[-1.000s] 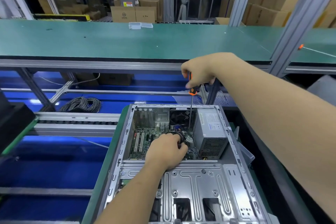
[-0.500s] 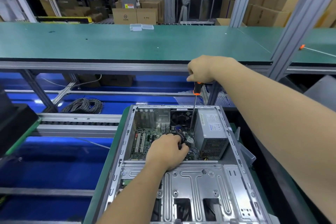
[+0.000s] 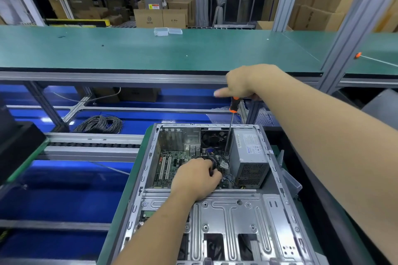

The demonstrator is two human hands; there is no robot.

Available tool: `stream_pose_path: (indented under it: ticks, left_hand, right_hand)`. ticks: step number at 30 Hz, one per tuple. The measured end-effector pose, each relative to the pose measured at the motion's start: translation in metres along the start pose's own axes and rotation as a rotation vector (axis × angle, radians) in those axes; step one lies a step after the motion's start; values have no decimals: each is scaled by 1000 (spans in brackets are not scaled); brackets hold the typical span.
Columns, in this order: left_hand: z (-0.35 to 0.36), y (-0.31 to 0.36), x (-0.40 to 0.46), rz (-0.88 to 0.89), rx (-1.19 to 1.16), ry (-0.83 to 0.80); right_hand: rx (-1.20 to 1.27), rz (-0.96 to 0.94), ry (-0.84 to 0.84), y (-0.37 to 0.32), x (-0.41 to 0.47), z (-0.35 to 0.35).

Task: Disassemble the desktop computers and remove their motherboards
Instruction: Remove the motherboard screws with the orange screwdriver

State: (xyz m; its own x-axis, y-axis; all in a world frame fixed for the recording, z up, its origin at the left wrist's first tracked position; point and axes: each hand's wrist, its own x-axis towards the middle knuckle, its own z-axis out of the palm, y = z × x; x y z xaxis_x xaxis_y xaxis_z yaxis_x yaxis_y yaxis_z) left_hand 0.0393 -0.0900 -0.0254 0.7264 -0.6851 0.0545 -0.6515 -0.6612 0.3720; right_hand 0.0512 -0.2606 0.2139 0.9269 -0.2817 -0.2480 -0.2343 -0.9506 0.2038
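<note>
Screwdriver [image 3: 232,114] stood gripped in your right hand [image 3: 243,84]; left hand [image 3: 197,176] held the fan [image 3: 214,162]. Keeping it straight would have helped.

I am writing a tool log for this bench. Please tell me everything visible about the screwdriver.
The screwdriver has a black handle with orange ends and a long, thin, bare metal shaft. The right hand grips its handle from above. It stands almost upright, slightly tilted, reaching down into the open computer case between the fan and the power supply. Its tip is too small to make out.
</note>
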Motion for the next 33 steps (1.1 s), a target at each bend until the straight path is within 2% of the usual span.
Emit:
stream_pose_path:
  ticks: [2, 6, 10, 14, 18, 22, 26, 30, 33]
  left_hand:
    - [-1, 1, -1, 0, -2, 4]
    - [-2, 1, -1, 1, 2, 2]
    - [-2, 2, -1, 2, 5, 0]
    - [-2, 2, -1, 2, 9, 11]
    - [-2, 2, -2, -2, 10, 7]
    - [-1, 1, -2, 3, 13, 9]
    - [-1, 0, -1, 9, 21, 16]
    - [-2, 1, -2, 7, 18, 15]
    - [-1, 1, -2, -1, 22, 5]
  right_hand:
    - [-23, 3, 4, 2, 1, -1]
    - [89, -122, -28, 5, -1, -2]
    - [78, 19, 63, 6, 0, 3]
    - [147, -109, 9, 7, 0, 2]
    - [70, 11, 97, 5, -4, 5]
    - [132, -112, 26, 1, -1, 4]
    - [22, 7, 74, 1, -3, 4]
    - [194, -119, 24, 2, -4, 5]
    - [81, -23, 51, 2, -7, 4]
